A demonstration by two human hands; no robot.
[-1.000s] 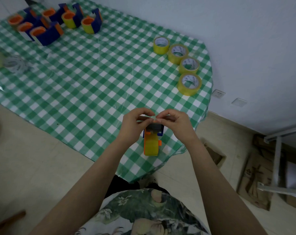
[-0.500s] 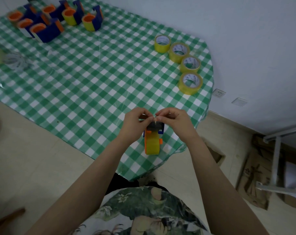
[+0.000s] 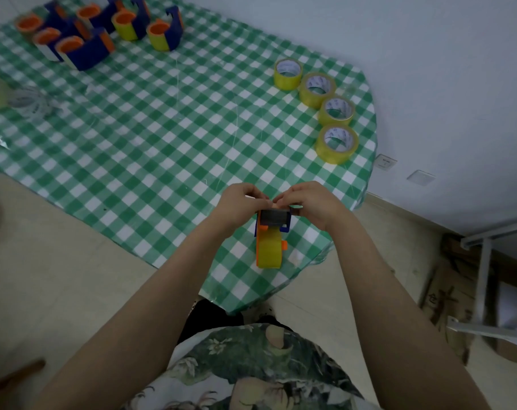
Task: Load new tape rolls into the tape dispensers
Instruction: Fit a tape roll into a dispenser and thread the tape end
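2 hands worked at the near edge of the checked counter (image 3: 162, 137), where the dispenser (image 3: 270, 232) stood with a yellow roll (image 3: 268, 252) already seated in it. The left hand (image 3: 239, 204) and right hand (image 3: 313, 205) had fingers (image 3: 281, 199) pinching the tape end over its front, so threading seemed the step in hand; pulling it taut across the cutter looked next. 4 spare rolls (image 3: 337, 143) waited far right, other dispensers (image 3: 85, 51) far left, some holding yellow rolls.

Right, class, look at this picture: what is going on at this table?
A person is loading tape into a dispenser at the near edge of a table with a green checked cloth. The left hand and right hand both pinch at its front end, seemingly working the tape's loose end. A yellow roll already sits in it. Four spare rolls lie in a row to the right, and more dispensers are grouped at the far left.
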